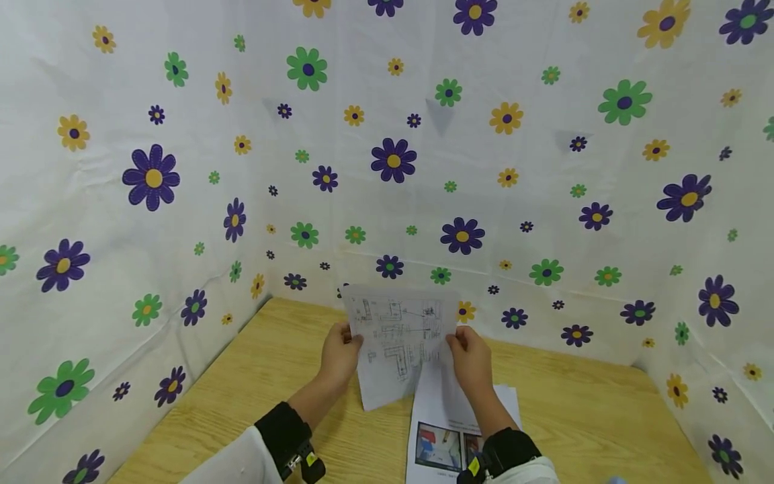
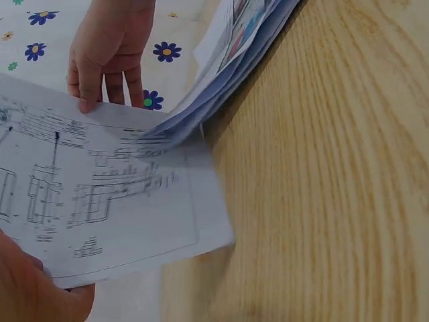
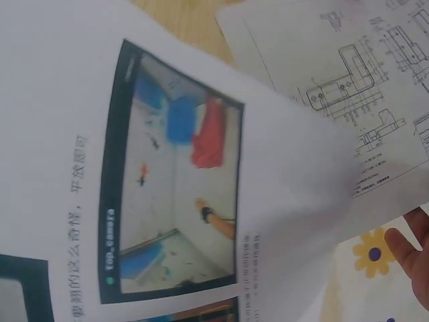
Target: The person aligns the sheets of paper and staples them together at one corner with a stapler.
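Both hands hold up a white sheet with black technical line drawings [image 1: 383, 383], tilted above the table. My left hand [image 1: 340, 355] pinches its left edge, thumb in front. My right hand [image 1: 473, 359] pinches the opposite edge, also with the thumb on the near face. Under the right forearm is a stack of printed sheets [image 1: 438, 410] with colour photos; its far end curves up against the drawing sheet, as the left wrist view shows. A printed photo [image 3: 181, 181] fills much of the right wrist view. Whether the right hand also grips the stack, I cannot tell.
The wooden table [image 1: 242, 396] extends to both sides of the papers. White cloth with coloured flowers [image 1: 393, 208] hangs behind it and along both sides. A small bluish thing [image 1: 617, 480] shows at the bottom edge, too cut off to identify.
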`<state>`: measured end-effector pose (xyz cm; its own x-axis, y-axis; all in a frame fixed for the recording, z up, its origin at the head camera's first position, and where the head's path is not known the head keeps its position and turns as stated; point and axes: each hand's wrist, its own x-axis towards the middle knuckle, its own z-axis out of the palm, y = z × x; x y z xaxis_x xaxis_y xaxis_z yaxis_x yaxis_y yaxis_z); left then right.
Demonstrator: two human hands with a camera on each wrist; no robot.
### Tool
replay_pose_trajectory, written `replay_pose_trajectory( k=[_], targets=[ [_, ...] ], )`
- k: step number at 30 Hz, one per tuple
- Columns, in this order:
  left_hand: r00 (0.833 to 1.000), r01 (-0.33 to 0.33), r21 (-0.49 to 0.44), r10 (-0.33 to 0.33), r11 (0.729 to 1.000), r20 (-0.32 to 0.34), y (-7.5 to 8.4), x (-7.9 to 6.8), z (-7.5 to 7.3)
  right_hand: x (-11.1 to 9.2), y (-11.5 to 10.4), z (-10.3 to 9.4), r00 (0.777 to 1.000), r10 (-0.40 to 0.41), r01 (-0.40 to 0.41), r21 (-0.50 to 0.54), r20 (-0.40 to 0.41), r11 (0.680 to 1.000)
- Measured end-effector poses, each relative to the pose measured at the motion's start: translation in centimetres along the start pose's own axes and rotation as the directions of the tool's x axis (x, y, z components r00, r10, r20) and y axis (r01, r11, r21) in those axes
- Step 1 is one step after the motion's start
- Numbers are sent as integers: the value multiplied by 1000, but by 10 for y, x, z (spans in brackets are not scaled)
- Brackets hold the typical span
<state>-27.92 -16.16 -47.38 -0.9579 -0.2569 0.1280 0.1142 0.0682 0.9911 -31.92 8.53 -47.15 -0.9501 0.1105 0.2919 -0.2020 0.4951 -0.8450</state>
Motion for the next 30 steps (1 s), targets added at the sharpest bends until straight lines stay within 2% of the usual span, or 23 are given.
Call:
replay_pose_trajectory(
  k=[3,6,10,15,19,25,30],
  targets=[
    [999,-25,55,26,998,-18,6,5,2,1,-8,-9,1000,-15,15,47,-8,999],
    [992,-123,108,126,987,-29,15,7,2,1,-15,-18,999,-49,50,89,-12,995],
    [970,-235,128,241,963,-31,28,8,3,0,-22,-32,995,-95,98,104,-33,990],
    [959,-282,107,284,953,-1,39,7,7,-3,-29,-48,991,-123,128,102,-59,987],
    [964,-266,103,264,959,25,45,3,11,-8,-27,-60,991,-116,122,106,-65,987],
    [976,-203,93,194,975,94,54,-3,21,-16,-19,-80,992,-94,103,104,-82,989],
    [980,-131,83,116,988,165,61,-13,29,-24,-17,-96,997,-20,25,60,-81,998]
  ],
)
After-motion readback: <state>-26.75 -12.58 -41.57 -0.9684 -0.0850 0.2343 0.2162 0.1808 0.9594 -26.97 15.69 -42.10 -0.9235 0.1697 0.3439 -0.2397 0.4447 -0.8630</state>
